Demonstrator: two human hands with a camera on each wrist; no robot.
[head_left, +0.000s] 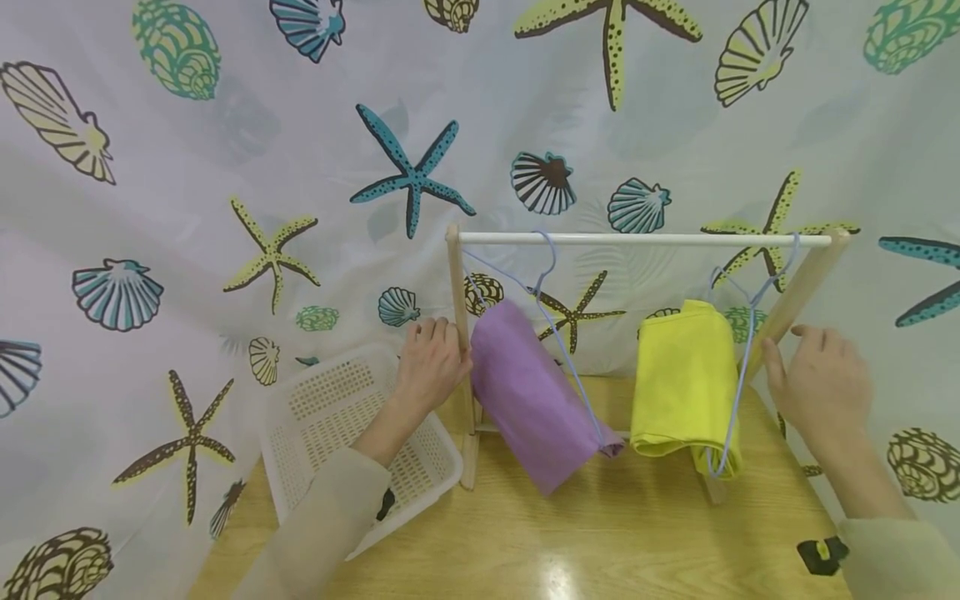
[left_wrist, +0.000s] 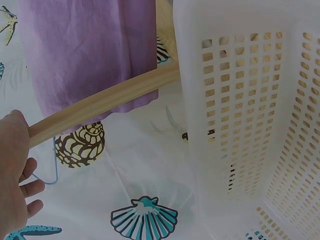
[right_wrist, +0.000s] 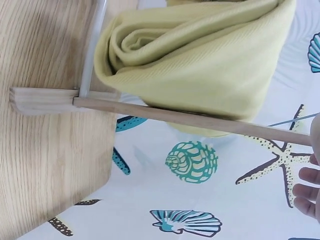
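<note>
A small clothes rack with wooden posts and a white top bar stands on the table. My left hand grips its left post, thumb on one side and curled fingers on the other. At the opposite post, my right hand holds on with the thumb against the wood; part of its grip is hidden. A purple cloth hangs slanting on a blue hanger at the left. Toward the right, a folded yellow cloth hangs on another blue hanger.
A white perforated plastic basket sits on the wooden table, left of the rack and below my left forearm. Behind everything hangs a white curtain printed with shells and starfish, close to the rack.
</note>
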